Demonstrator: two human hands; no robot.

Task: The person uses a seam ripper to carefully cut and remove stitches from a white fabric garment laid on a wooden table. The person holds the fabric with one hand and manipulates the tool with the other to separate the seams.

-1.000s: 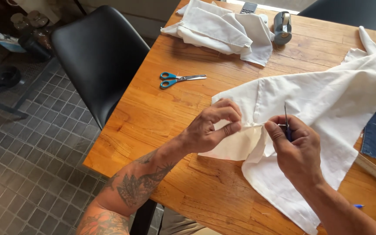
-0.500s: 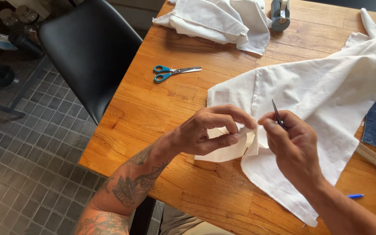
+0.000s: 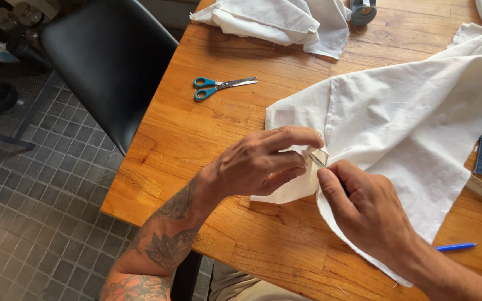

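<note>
Pinching white cotton cloth (image 3: pixel 408 117) with my left hand (image 3: pixel 258 164) | right hand (image 3: pixel 364 206) grips thin metal tool (image 3: pixel 316 160) | wooden bench (image 3: pixel 196 134)

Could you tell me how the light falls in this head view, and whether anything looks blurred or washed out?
In the head view, daylight falls on the wooden table; the white cloth is bright yet its creases still show. The left hand and right hand are sharp, throwing soft shadows on the wood. The blue scissors are crisp. The black chair and tiled floor are dimmer.
</note>
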